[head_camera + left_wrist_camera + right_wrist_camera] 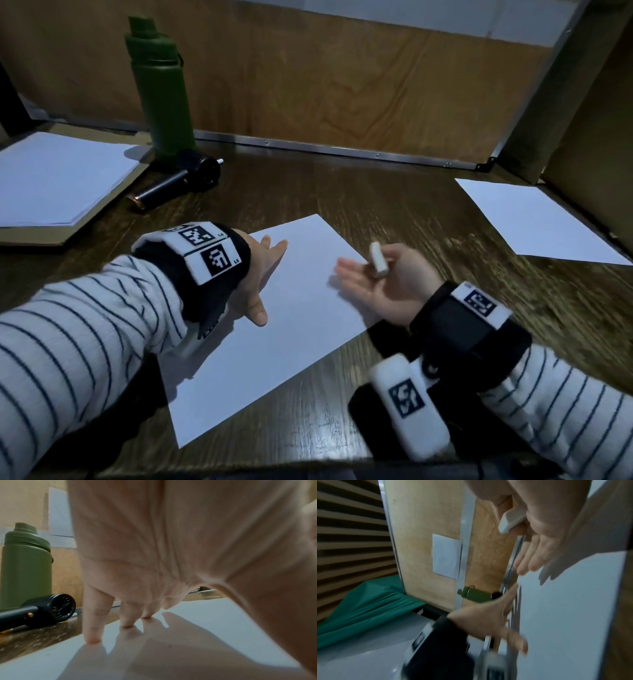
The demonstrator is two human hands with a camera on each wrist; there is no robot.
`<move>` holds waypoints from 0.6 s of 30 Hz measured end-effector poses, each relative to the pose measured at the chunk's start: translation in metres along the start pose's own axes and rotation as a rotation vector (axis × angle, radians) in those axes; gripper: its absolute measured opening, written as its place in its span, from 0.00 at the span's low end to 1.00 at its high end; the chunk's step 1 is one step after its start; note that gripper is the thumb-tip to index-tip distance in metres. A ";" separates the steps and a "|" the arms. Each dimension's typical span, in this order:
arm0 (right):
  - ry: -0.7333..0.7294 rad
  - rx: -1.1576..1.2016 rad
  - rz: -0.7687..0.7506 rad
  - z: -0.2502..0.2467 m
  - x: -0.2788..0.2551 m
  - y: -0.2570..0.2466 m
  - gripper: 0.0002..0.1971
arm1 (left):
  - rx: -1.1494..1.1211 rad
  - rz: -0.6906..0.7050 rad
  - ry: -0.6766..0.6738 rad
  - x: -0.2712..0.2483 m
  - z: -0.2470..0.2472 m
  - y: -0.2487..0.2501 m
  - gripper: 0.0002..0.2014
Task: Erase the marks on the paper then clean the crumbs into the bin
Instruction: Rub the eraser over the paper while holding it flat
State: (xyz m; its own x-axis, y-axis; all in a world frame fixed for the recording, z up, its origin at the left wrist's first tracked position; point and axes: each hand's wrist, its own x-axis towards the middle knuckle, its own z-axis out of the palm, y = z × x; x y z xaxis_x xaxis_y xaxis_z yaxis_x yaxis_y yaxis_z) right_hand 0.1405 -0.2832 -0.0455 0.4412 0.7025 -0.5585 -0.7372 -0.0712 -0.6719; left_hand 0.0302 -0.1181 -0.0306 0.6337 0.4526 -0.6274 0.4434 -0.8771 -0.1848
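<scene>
I sit at a dark, wood-grained desk [394,192] enclosed by lighter wooden panels [308,85] at the back and right, with a metal strip along the base of the back panel. A tall green bottle [161,92] stands at the back left, and a black handheld blower [178,183] lies on its side just in front of it. To the far left a stack of white sheets [58,178] rests on a brown board, and another single white sheet [537,219] lies at the right, well apart from my work. The paper [291,325] I am working on lies in the middle of the desk, turned at an angle; from here its surface looks plain white (any marks or crumbs are too faint for me to make out). My left hand [257,274] lies on the paper's upper left part, fingers straight and spread, with the fingertips [92,641] pressing down on the sheet. My right hand [380,284] hovers above the paper's right edge, turned palm up, its long fingers loosely extended. It holds a small white eraser [378,259], which the right wrist view shows tucked between my thumb and the side of my hand. Both sleeves are white with thin dark stripes, and each wrist wears a black band with printed square markers.
</scene>
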 end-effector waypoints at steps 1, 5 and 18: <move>-0.077 -0.052 0.075 0.005 -0.003 0.012 0.21 | -0.001 -0.002 -0.002 -0.001 0.000 0.000 0.69; 0.025 -0.136 0.023 0.001 0.003 0.022 0.18 | -0.013 0.009 0.014 -0.003 0.001 0.000 0.68; -0.160 -0.283 0.217 -0.001 -0.011 0.022 0.28 | 0.076 -0.036 -0.019 -0.002 -0.002 0.007 0.69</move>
State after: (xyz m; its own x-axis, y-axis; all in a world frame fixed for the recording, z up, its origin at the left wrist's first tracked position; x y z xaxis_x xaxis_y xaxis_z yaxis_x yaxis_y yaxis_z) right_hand 0.1205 -0.2932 -0.0547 0.1886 0.7493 -0.6348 -0.6244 -0.4074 -0.6664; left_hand 0.0334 -0.1246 -0.0287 0.6062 0.4815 -0.6330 0.4159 -0.8703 -0.2638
